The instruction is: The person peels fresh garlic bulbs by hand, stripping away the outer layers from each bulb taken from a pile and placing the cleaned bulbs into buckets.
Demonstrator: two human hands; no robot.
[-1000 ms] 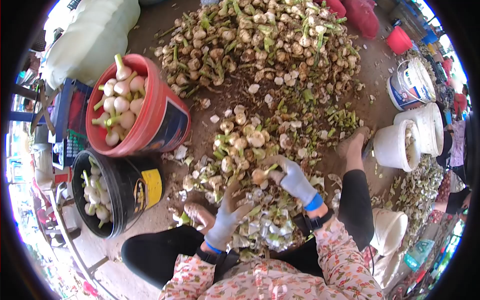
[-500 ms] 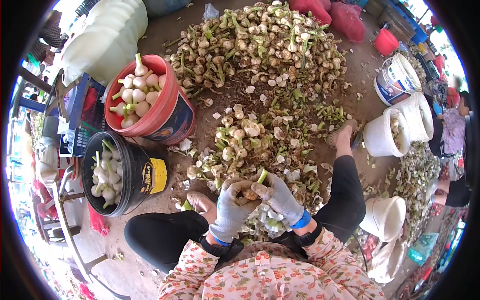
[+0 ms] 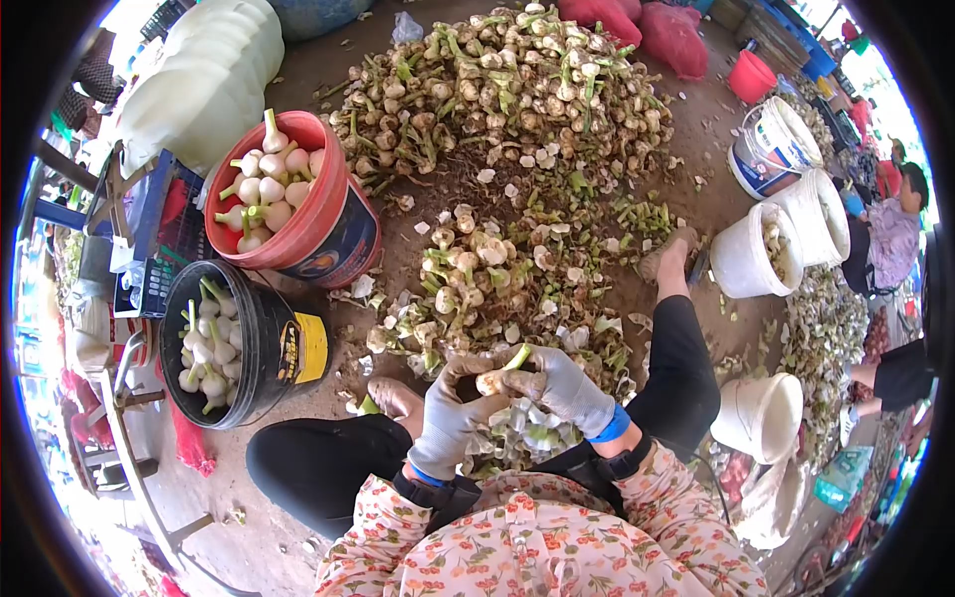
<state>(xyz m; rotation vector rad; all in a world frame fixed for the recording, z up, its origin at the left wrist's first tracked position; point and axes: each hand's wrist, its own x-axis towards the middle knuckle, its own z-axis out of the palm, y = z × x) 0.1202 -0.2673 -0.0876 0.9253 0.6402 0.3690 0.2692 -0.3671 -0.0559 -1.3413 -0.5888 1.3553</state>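
Both hands wear grey, dirt-stained gloves and meet in front of my body around one garlic bulb with a short green stem. My left hand has its fingers curled at the bulb's left side. On the stem side, my right hand grips it with thumb and fingers. Part of the bulb is hidden by the fingers. Beyond my hands lies a small heap of unpeeled garlic, with peeled skins and cut stems around it. More white skins lie below my hands, between my legs.
A large pile of garlic stands ahead. At left are a red bucket and a black bucket, both holding clean white bulbs. White buckets stand at right, where another person sits. Red sacks lie at the back.
My fingers have shifted around the bulb, and more of its pale side shows now. My left hand has opened slightly away from the right. The view has moved a little.
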